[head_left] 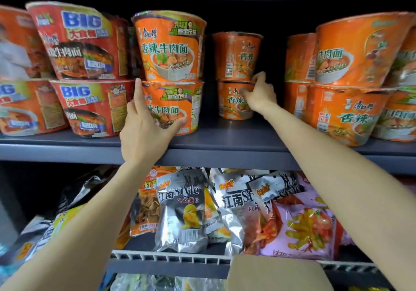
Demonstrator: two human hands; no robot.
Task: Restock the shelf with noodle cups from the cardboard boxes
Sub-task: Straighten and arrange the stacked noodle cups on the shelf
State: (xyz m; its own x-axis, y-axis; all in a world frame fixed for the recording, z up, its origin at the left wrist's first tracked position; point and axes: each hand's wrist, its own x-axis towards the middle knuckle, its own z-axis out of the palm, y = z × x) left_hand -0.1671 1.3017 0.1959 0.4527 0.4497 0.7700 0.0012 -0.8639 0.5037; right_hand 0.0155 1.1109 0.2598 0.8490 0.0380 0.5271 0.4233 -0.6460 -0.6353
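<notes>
Shelf: the grey shelf (225,149) runs the full width in front of you, and every noodle cup in view stands on it in stacks of two.
Lower shelf: beneath it, silver and pink snack bags (180,209) lean behind a white wire rail (171,257).
Cardboard box: a plain brown flap (276,272) shows at the bottom edge, below your right forearm; you cannot see inside it.
Red stacks: at far left stand the red "BIG" cups (81,43), two high.
Right stacks: at far right stand more orange cups (355,49), two high and blurred.
Front orange stack: the front top cup (170,46) sits on the front bottom cup (173,108), just right of the red stacks and near the shelf's front edge.
Back orange stack: the back top cup (236,55) sits on the back bottom cup (234,100), set deeper on the shelf, with a gap on each side.
Your left hand: your left hand (144,131) wraps the front bottom cup, thumb across its face, forefinger up along its left side to the rim.
Your right hand: your right hand (258,94) curls its fingers over the rim of the back bottom cup, where the two back cups meet.
</notes>
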